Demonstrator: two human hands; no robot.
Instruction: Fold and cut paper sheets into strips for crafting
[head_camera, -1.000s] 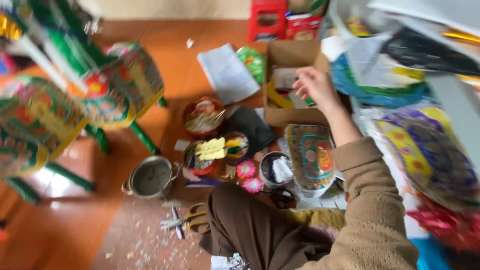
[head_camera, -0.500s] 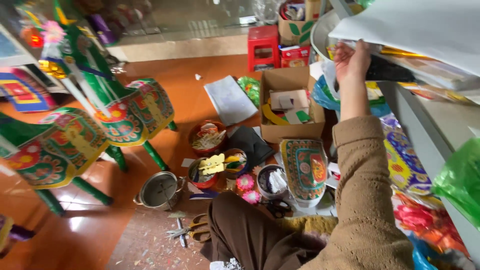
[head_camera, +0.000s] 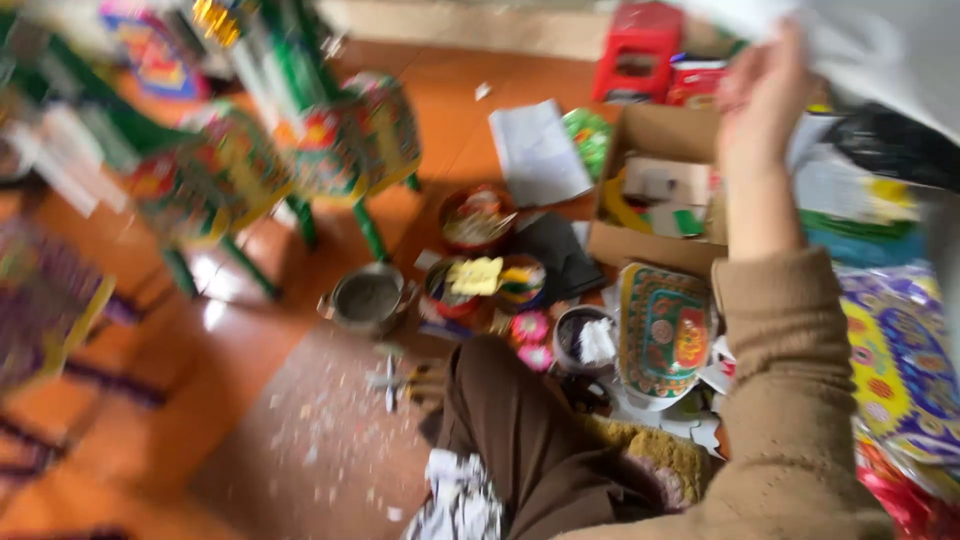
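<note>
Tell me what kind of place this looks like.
Probably a home craft workshop where bright paper figures are made. Colourful paper horses stand on the orange floor, small bowls and a metal pot sit among paper scraps, and the right hand reaches up to white paper sheets.
</note>
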